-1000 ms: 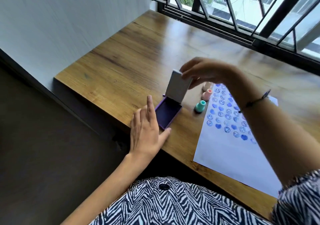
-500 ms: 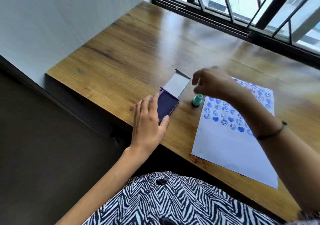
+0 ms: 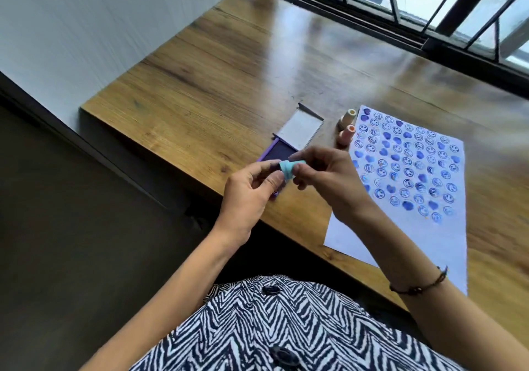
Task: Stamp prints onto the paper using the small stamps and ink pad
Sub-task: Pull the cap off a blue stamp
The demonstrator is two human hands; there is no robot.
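Note:
A small teal stamp (image 3: 287, 169) is held in the air between both hands, above the purple ink pad (image 3: 279, 151). My left hand (image 3: 249, 196) pinches its left end and my right hand (image 3: 329, 179) grips its right end. The ink pad lies open near the table's front edge, its white lid (image 3: 300, 128) folded back flat. Two peach-coloured stamps (image 3: 345, 134) stand between the lid and the white paper (image 3: 406, 199). The paper's upper half is covered with rows of blue smiley and heart prints; its lower part is blank.
The wooden table (image 3: 229, 70) runs back to a window with dark metal bars (image 3: 429, 4). A white wall (image 3: 100, 21) borders the left side. The table's front edge runs diagonally past the ink pad, with dark floor (image 3: 71, 242) below.
The ink pad's lid went from upright to lying flat. My right hand picked the teal stamp off the table, and my left hand left the pad's edge and joined it on the stamp.

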